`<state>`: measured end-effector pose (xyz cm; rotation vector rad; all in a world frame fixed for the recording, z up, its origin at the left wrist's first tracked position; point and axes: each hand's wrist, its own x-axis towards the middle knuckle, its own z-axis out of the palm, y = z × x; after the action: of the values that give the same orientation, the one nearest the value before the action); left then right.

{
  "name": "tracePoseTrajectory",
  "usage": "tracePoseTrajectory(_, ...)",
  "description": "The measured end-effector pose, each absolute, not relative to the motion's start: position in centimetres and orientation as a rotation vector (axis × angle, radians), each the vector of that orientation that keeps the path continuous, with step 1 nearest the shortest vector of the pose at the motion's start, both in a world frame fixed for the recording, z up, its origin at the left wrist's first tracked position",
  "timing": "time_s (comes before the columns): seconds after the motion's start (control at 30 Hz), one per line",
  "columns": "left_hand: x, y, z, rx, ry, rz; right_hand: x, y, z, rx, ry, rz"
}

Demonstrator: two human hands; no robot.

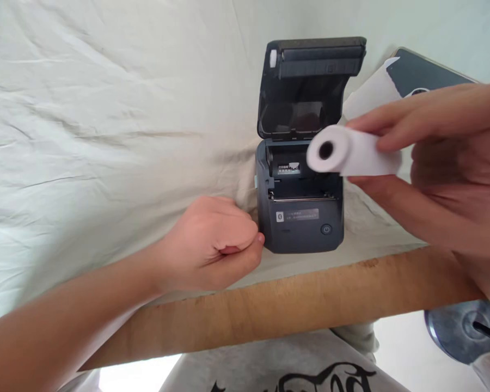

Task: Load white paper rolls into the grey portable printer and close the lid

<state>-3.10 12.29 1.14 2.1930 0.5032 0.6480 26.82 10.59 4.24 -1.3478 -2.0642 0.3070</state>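
A small dark portable label printer (pixel 300 231) lies on the cloth with its lid (pixel 298 90) swung up, so its paper bay shows. Between the thumb and fingers of my right hand (pixel 445 158) is a white paper roll (pixel 363 155). One end of the roll, with a dark round core hole, faces left and hangs over the right part of the bay. My left hand (pixel 220 242) is curled into a fist beside the printer, its thumb tip at the lower left side of the casing. Nothing shows inside that fist.
A crumpled pale cloth (pixel 106 136) covers the surface. Its near side ends at a wooden edge (pixel 289 305). Behind my right hand lie a white paper strip (pixel 371 90) and a dark flat device (pixel 428 73). A round dark base (pixel 461 332) stands below, at the right.
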Motion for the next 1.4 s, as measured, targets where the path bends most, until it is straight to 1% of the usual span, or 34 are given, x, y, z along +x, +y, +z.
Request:
tracePoseTrajectory(0.13,-3.1,12.3,1.1,2.196,0.514,0.672,25.0,12.4,4.0,-1.054,-2.315,-0.015)
tracePoseTrajectory(0.2,-3.1,12.3,1.2,2.203,0.505,0.676,24.6,13.0,3.9,-1.042,-2.337,-0.104)
tracePoseTrajectory(0.23,-3.0,12.3,1.2,2.207,0.503,0.669,24.5,13.1,3.9,-1.065,-2.326,-0.086)
tracePoseTrajectory(0.4,-3.1,12.3,1.5,2.206,0.523,0.628,24.5,12.5,3.8,-1.231,-2.172,0.243)
tracePoseTrajectory(0.53,-3.1,12.4,1.6,2.198,0.521,0.630,24.1,12.4,3.2,-1.190,-2.085,0.318)
tracePoseTrajectory(0.7,-3.0,12.4,1.9,2.202,0.528,0.621,24.1,12.6,2.8,-1.191,-2.112,0.390)
tracePoseTrajectory(0.8,-3.1,12.4,1.9,2.204,0.536,0.629,24.7,12.6,2.8,-1.052,-2.160,0.399)
tracePoseTrajectory(0.9,-3.3,12.4,1.4,2.197,0.656,0.688,25.1,12.4,2.7,-0.848,-2.243,0.455)
tracePoseTrajectory(1.0,-3.3,12.3,0.3,2.216,0.860,0.874,25.0,12.2,2.4,-0.795,-2.279,0.466)
tracePoseTrajectory(1.1,-3.2,11.7,-0.8,2.326,0.825,1.012,25.0,12.2,2.0,-0.789,-2.305,0.427)
tracePoseTrajectory(1.3,-3.4,11.2,-1.6,2.485,0.796,0.770,25.4,12.1,1.5,-0.743,-2.312,0.465)
tracePoseTrajectory(1.4,-3.7,11.7,-1.2,2.504,0.698,0.687,25.4,11.9,1.2,-0.811,-2.222,0.370)
